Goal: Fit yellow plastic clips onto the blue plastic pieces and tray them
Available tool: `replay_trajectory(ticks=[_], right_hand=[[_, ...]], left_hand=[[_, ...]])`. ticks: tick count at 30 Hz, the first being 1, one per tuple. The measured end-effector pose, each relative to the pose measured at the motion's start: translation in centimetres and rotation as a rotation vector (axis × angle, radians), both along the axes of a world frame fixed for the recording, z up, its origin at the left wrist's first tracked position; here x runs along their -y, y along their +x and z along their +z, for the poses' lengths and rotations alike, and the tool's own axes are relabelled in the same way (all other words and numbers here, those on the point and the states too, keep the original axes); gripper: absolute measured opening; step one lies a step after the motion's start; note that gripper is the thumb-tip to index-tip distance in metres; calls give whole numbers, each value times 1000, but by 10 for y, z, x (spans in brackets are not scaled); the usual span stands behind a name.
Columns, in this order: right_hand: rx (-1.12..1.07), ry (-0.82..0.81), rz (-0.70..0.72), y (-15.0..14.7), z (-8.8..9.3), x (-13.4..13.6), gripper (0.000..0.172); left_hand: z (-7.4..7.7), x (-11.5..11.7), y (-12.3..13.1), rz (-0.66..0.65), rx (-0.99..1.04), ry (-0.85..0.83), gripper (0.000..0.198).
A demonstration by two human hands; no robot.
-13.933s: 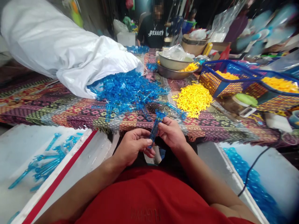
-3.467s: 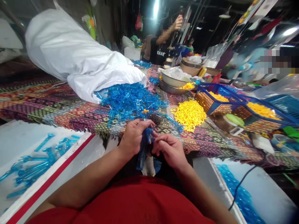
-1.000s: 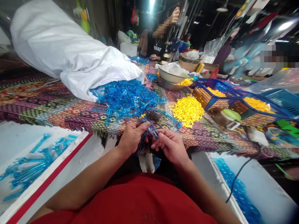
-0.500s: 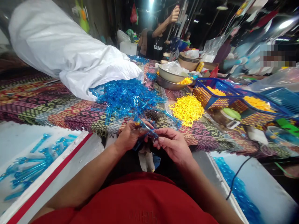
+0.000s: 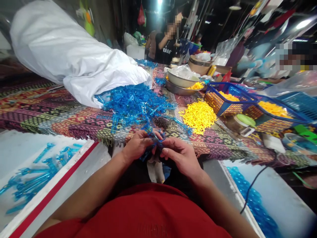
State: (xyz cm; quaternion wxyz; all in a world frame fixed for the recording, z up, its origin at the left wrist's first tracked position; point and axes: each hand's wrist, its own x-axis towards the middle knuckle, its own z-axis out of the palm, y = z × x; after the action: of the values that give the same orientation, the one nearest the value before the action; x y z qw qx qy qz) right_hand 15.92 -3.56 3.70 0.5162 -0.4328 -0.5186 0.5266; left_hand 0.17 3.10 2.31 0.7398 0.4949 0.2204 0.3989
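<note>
My left hand (image 5: 137, 144) is closed on a clear blue plastic piece (image 5: 154, 135), held over the near edge of the table. The fingertips of my right hand (image 5: 180, 154) pinch the lower end of that same piece, close to my left fingers. Just beyond my hands lies a small heap of dark beads (image 5: 161, 122). Behind it a big pile of blue plastic pieces (image 5: 138, 100) spills from a white sack (image 5: 99, 66). A pile of small yellow parts (image 5: 198, 117) lies to the right of the beads.
Blue baskets (image 5: 229, 104) with yellow parts and stacked metal bowls (image 5: 182, 86) stand at the right. White foam boxes with blue pieces flank me, the left one with a red-striped edge (image 5: 53, 188). A person (image 5: 167, 49) is across the table.
The blue piece has turned between my hands, and its long part no longer shows as clearly. My right hand has shifted slightly left. The person across the table has lowered a raised hand.
</note>
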Motion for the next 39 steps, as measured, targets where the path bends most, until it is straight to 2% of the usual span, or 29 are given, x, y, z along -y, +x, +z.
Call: replay_trajectory(ticks=[5,13,19,22,24,29,31,33,36,39], right_hand=[[37,-57,-34,0,-10,-4,19],[52,-26,15,2,-22,-10,17],[-119,-61,139,6,-36,-13,17],[-197,-82,157,8,-39,-12,16],[-226,-88,146,8,-41,-12,14],[-265,-126,128,9,-44,-11,16],[-294,-149,142,9,-44,-11,18],[-318,-154,150,10,-43,-11,19],[-330,-148,135,13,-43,-12,20],[-324,-138,111,14,-43,-13,19]], left_hand=[[-3,1,1,20,-156,49,25],[-4,5,7,111,-217,136,22],[-3,9,11,155,-260,4,25],[-1,8,10,160,-239,-29,27],[0,7,8,210,-229,-36,26],[2,0,-1,482,-241,106,20],[2,-5,-5,532,-240,93,21],[1,-13,-9,512,-201,-13,29],[0,-23,-12,447,-74,-167,55],[0,-25,-10,428,60,-208,77]])
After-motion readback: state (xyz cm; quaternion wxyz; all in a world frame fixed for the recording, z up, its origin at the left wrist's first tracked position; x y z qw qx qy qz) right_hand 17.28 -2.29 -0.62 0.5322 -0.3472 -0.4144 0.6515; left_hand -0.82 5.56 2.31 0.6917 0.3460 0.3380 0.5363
